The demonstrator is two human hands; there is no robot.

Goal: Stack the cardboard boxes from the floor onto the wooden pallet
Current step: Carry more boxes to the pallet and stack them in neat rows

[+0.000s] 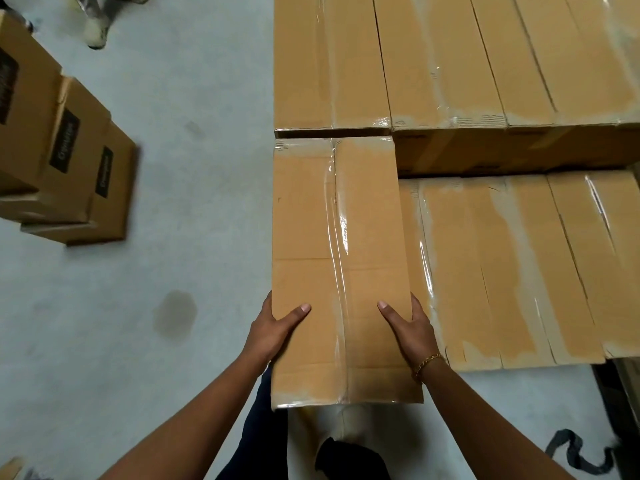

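I hold a long taped cardboard box flat in front of me, its far end touching the taller row of stacked boxes. My left hand grips its left side with the thumb on top. My right hand, with a gold bracelet at the wrist, grips its right side the same way. The held box sits at the left end of a lower row of boxes, slightly higher than them. The pallet itself is hidden under the boxes.
Three smaller printed boxes stand on the grey floor at the left. Another person's shoe shows at the top left. A dark stain marks the floor. A black strap lies at the bottom right.
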